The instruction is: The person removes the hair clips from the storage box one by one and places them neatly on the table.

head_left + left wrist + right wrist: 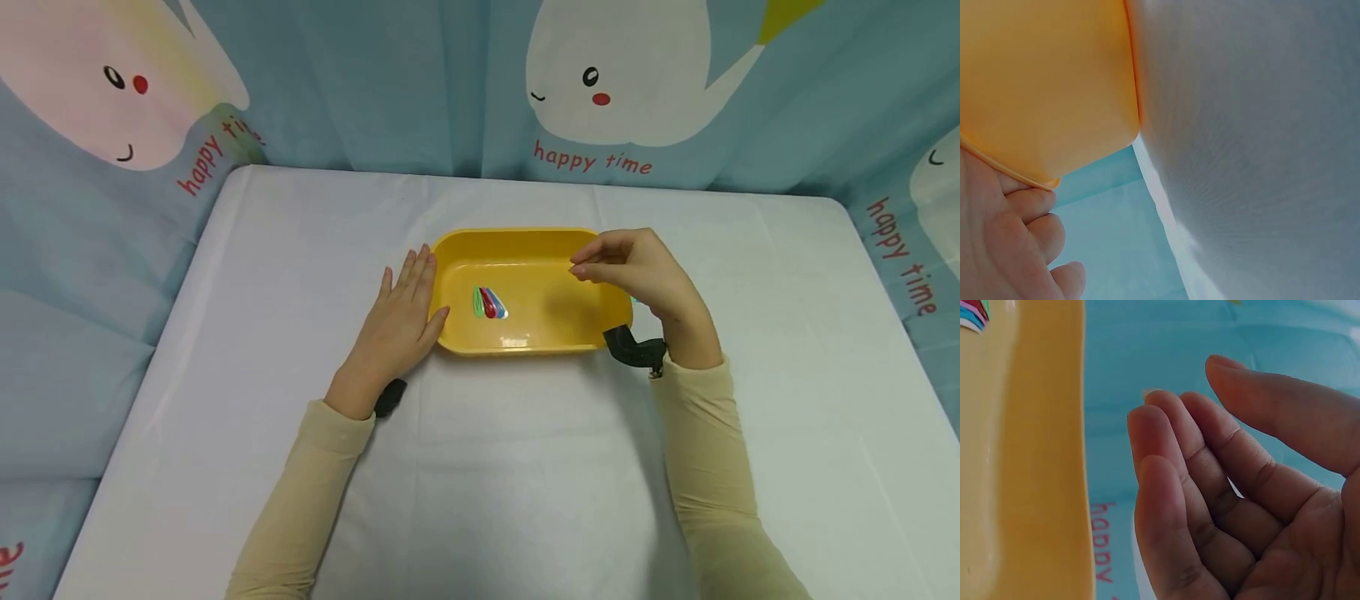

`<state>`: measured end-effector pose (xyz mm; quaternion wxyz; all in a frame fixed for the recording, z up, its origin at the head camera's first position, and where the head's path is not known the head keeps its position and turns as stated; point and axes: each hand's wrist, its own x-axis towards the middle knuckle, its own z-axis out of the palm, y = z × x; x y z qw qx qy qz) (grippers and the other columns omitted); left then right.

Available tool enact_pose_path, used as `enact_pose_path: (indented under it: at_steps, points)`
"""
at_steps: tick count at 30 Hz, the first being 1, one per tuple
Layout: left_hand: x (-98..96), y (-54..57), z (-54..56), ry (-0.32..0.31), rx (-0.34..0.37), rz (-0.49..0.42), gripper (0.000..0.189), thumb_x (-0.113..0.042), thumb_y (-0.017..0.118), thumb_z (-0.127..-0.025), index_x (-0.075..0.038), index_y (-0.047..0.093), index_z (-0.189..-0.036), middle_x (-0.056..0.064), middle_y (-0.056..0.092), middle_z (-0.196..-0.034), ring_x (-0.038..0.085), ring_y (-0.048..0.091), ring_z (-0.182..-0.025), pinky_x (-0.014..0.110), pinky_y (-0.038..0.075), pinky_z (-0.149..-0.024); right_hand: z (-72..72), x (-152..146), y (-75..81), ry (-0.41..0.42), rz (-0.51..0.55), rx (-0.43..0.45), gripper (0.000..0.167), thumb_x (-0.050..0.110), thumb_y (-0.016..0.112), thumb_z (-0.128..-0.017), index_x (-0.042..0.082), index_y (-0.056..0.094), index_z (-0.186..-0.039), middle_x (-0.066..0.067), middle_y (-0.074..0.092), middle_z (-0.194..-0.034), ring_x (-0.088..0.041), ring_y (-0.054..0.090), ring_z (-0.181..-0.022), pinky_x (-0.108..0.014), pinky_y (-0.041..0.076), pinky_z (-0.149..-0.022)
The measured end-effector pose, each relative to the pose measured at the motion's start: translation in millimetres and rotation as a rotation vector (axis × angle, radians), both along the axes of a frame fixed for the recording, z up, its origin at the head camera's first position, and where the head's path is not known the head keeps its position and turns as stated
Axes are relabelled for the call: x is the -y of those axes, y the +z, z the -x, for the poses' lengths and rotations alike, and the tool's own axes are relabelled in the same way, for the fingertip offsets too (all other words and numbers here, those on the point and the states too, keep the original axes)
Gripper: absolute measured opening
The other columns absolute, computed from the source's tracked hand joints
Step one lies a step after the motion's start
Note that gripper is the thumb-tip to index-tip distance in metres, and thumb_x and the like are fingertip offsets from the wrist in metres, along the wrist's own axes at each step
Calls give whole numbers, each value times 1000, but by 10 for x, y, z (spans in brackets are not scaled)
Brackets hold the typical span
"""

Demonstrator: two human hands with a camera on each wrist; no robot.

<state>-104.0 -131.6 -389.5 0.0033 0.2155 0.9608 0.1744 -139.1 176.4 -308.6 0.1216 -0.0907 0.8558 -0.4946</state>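
Observation:
A yellow oval-cornered tray (525, 340) stands on the white table. Several small, slim clips (491, 303) in green, red, blue and white, apparently hair clips, lie fanned out on its floor, left of the middle. My left hand (401, 321) lies flat along the tray's left end with fingers straight; in the left wrist view its fingers touch the rim. Over the tray's right end hovers my right hand (637, 271), fingers bent towards the thumb. The right wrist view shows a gap between thumb and fingertips, with nothing held there.
A small green bit (636, 299) shows just outside the tray's right end, mostly hidden by the right hand. White cloth covers the table (480, 467). A blue curtain (390, 92) with whale prints hangs behind and at both sides.

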Motion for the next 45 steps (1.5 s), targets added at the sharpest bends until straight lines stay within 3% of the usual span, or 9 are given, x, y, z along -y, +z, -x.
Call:
enact_pose_path:
  at_steps: [10, 23, 27, 34, 45]
  points:
    - [-6, 6, -6, -3, 1, -4, 68, -35, 35, -101, 4, 6, -149, 14, 1, -157, 24, -4, -143, 47, -1, -113, 123, 229, -62, 96, -18, 26, 15, 7, 67, -87, -6, 68, -95, -11, 68, -88, -21, 63, -79, -27, 52, -74]
    - [-3, 5, -11, -2, -1, -6, 68, -35, 35, -101, 3, 6, -150, 14, 1, -157, 23, -4, -143, 47, 0, -113, 395, 511, -185, 236, -43, 118, 11, 4, 65, -86, -5, 69, -91, -12, 69, -83, -39, 59, -84, -36, 52, -75]
    - [-4, 5, -8, -5, 1, -8, 68, -35, 35, -101, 3, 6, -150, 14, 1, -157, 23, -4, -143, 47, -1, -113, 490, 592, -269, 258, -75, 164, 10, 5, 66, -86, -5, 69, -89, -10, 68, -80, -35, 61, -81, -36, 53, -75]
    - [-5, 4, -2, -5, 5, -3, 68, -35, 34, -101, 3, 5, -149, 14, 0, -157, 23, -5, -143, 47, -1, -113, 605, 713, -393, 320, -151, 212, 10, 2, 65, -84, -6, 69, -88, -7, 67, -75, -18, 57, -70, -26, 50, -67]
    - [6, -5, 4, -5, 3, -8, 67, -35, 34, -102, 3, 6, -149, 14, 1, -157, 24, -4, -143, 48, -1, -113, 711, 801, -542, 369, -193, 326, 11, 3, 68, -83, -7, 69, -88, -4, 64, -72, -15, 56, -65, -24, 50, -64]
